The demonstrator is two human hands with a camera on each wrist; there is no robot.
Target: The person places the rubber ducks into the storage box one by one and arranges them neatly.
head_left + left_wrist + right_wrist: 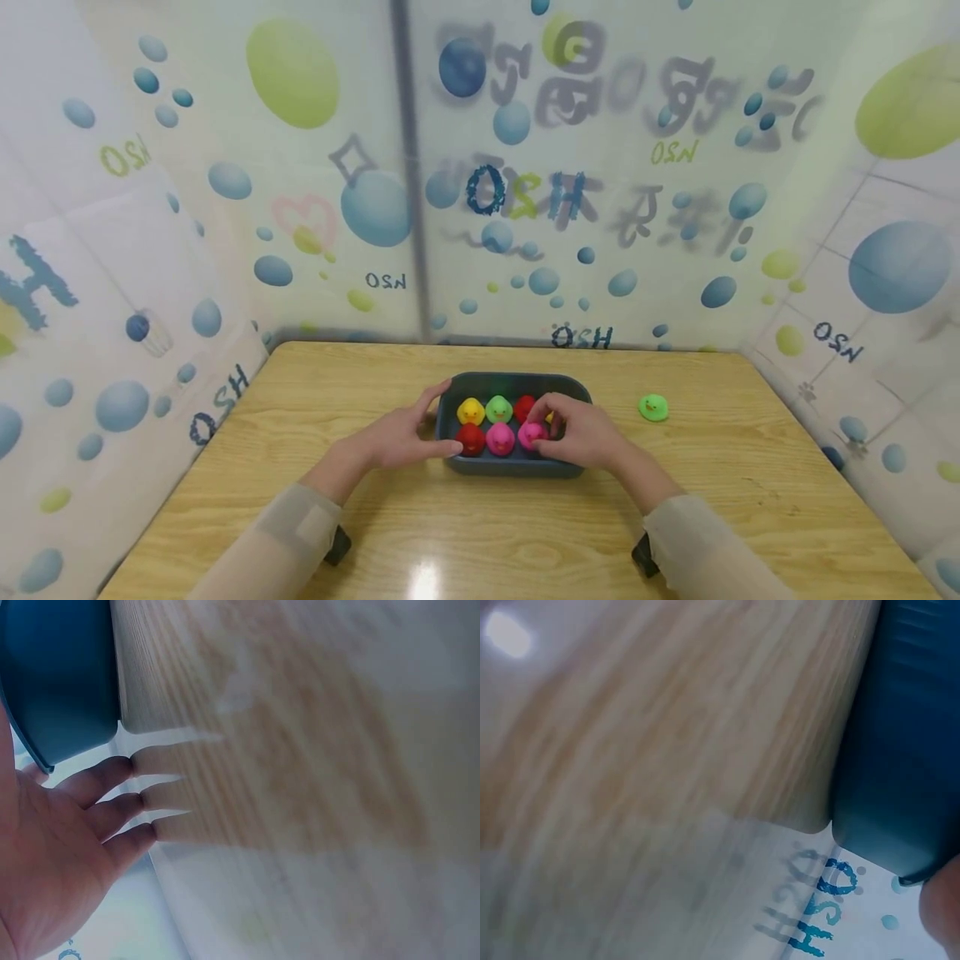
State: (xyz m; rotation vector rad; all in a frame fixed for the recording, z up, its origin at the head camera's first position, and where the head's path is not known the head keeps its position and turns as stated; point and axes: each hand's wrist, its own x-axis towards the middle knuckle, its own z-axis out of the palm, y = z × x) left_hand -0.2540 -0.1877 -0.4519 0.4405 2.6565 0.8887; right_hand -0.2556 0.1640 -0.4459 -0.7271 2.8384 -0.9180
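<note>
A dark blue-grey box [517, 468] stands on the table with small rubber ducks in two rows. At the back are a yellow duck [471, 412], a green duck [498, 409] and a red duck [526, 407], with some yellow showing behind the right hand. In front sit a red duck [471, 439] and a pink duck [500, 439]. My right hand [581, 429] pinches another pink duck [531, 434] inside the box. At the box's left end, my left hand [397, 437] spans the rim with thumb and forefinger; its other fingers [101, 780] extend loosely beside the wall.
A lone green duck [653, 407] lies on the wooden table [360, 375], right of the box. Patterned curtain [495, 167] hangs behind the table and along both sides. Dark wrist devices [339, 546] show at both sleeves.
</note>
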